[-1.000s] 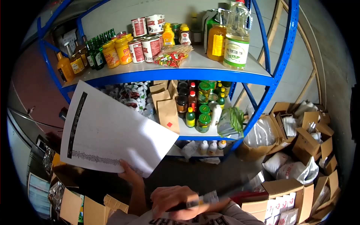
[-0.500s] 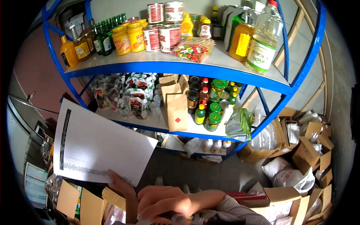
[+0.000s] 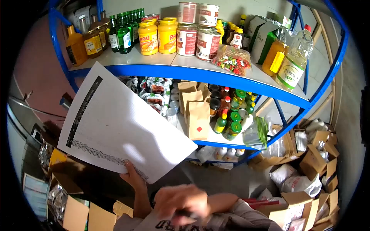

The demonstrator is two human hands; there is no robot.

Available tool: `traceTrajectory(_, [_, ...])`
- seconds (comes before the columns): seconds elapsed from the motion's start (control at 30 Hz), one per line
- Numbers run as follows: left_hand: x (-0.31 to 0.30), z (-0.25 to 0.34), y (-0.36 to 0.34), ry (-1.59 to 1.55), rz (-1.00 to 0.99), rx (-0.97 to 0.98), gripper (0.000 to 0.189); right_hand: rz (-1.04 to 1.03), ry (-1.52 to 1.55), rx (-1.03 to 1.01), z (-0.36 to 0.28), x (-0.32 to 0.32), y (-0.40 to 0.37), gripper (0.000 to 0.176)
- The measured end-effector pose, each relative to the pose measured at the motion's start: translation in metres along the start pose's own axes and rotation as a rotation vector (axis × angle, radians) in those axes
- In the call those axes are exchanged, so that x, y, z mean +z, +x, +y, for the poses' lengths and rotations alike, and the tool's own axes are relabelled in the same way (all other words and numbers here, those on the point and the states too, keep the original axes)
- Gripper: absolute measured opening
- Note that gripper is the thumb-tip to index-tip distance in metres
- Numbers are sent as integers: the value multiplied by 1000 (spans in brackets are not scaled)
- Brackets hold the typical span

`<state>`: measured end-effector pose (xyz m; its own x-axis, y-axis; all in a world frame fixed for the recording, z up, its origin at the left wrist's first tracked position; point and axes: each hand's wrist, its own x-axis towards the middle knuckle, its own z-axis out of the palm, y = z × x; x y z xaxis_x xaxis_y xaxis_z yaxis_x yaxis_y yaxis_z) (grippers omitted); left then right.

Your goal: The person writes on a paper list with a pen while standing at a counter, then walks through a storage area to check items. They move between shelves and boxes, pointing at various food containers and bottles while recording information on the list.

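A large white sheet of paper (image 3: 115,123), with a dark printed strip down one side and small print along its lower edge, is held up at a tilt in front of the shelves. My left hand (image 3: 134,175) grips the sheet at its bottom edge, thumb on the printed face. Close to my chest, my right hand (image 3: 183,203) is curled and smeared by motion. Something dark shows under its fingers, too blurred to name. The paper covers part of the middle shelf.
A blue-framed shelf rack (image 3: 185,72) stands ahead. Its top holds green bottles (image 3: 124,36), yellow-lidded jars (image 3: 148,38), cans (image 3: 187,40) and an oil bottle (image 3: 293,65). Brown paper bags (image 3: 198,121) and green-lidded jars (image 3: 233,131) sit below. Opened cardboard boxes (image 3: 314,161) line the right side.
The sheet has risen and shifted right, covering more of the rack. My right hand has moved slightly right. The shelves appear further right as the view turns.
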<state>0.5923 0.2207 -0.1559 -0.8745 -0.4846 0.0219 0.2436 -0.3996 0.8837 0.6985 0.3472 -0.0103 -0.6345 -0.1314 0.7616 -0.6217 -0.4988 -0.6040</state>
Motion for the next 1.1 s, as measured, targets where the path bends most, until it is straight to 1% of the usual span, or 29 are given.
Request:
traceTrajectory(0.03, [4, 2, 5, -9, 20, -8, 45, 81, 70, 22, 5, -2, 5, 12])
traceTrajectory(0.07, [8, 3, 9, -23, 42, -16, 45, 230, 134, -5, 15, 7, 9, 12])
traceTrajectory(0.1, [9, 5, 14, -32, 14, -45, 45, 225, 183, -26, 22, 10, 12, 13])
traceTrajectory(0.17, [7, 10, 30, -50, -37, -92, 44, -102, -112, -98, 31, 11, 25, 16])
traceTrajectory(0.2, [2, 4, 39, -119, -147, -16, 45, -118, -123, -122, 39, 24, 31, 20])
traceTrajectory(0.23, [1, 6, 46, -82, -152, -9, 45, -117, -87, -113, 46, 31, 33, 17])
traceTrajectory(0.3, [-2, 12, 56, 1, -153, 7, 45, -3, 112, -18, 53, 32, 42, 14])
traceTrajectory(0.33, [-3, 17, 58, 43, -64, -85, 44, 64, 191, 37, 59, 36, 47, 13])
traceTrajectory(0.37, [-4, 19, 64, 92, -116, -107, 43, -53, 77, -106, 70, 33, 55, 15])
traceTrajectory(0.43, [-12, 22, 72, 188, -193, -155, 43, -272, -11, -211, 82, 43, 60, 15])
traceTrajectory(0.47, [-13, 23, 74, 282, -244, -167, 29, -343, 33, -167, 86, 45, 64, 17])
traceTrajectory(0.5, [-10, 24, 77, 379, -282, -186, 19, -292, 119, -143, 91, 46, 67, 17])
traceTrajectory(0.53, [0, 27, 74, 301, -298, 81, 20, -234, 211, -113, 98, 48, 66, 18])
traceTrajectory(0.57, [2, 34, 75, 334, -385, 58, 23, -165, 305, -81, 105, 52, 63, 19])
traceTrajectory(0.6, [5, 39, 77, 336, -447, 42, 25, -128, 372, -94, 112, 54, 56, 21])
traceTrajectory(0.63, [7, 33, 81, 271, -526, -2, 23, -107, 408, -45, 114, 55, 53, 20])
traceTrajectory(0.67, [10, 43, 81, 232, -594, -197, 20, -136, 336, -59, 117, 56, 55, 20])
traceTrajectory(0.77, [16, 42, 85, 128, -728, -108, 15, -183, 97, -110, 125, 66, 61, 21])
traceTrajectory(0.8, [14, 37, 88, 158, -814, -73, 13, -187, 13, -121, 128, 70, 61, 22])
traceTrajectory(0.9, [20, 36, 88, 98, -913, 2, 12, -241, 140, -56, 152, 71, 41, 26])
traceTrajectory(1.0, [26, 37, 86, 22, -937, 61, 12, -163, -18, -4, 136, 75, 57, 23])
traceTrajectory(1.03, [26, 38, 87, 25, -961, 49, 11, -139, -67, 15, 134, 74, 62, 22])
traceTrajectory(1.07, [25, 38, 87, 28, -982, 37, 11, -121, -57, -18, 138, 73, 63, 22])
traceTrajectory(1.1, [25, 37, 87, 30, -1001, 25, 11, -104, -67, -8, 138, 74, 64, 22])
